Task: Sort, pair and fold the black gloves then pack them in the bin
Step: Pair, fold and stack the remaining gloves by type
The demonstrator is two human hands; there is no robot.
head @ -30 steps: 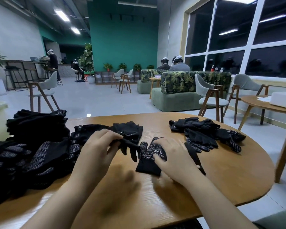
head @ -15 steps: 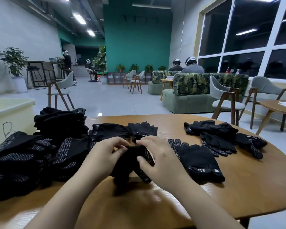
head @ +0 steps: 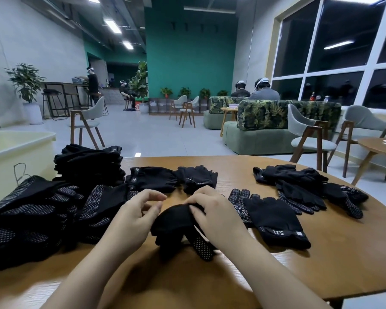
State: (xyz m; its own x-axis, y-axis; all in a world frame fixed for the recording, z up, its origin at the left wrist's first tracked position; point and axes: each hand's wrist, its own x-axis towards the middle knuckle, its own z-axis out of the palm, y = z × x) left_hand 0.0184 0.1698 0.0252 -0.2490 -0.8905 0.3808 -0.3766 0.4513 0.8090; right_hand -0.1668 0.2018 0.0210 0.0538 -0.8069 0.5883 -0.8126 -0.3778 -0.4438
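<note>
where both hands met, left hand [head: 134, 216] now releases folded glove [head: 176, 224].

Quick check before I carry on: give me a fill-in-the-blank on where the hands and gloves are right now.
1. The right hand pinches the folded glove while the left hand holds ____.
2. The flat glove with the 5.11 cuff lies to the ____ of the folded glove.
3. The biggest glove pile sits on the table's ____ side.
4. The table top is made of ____.

Missing words: nothing; right; left; wood
</note>
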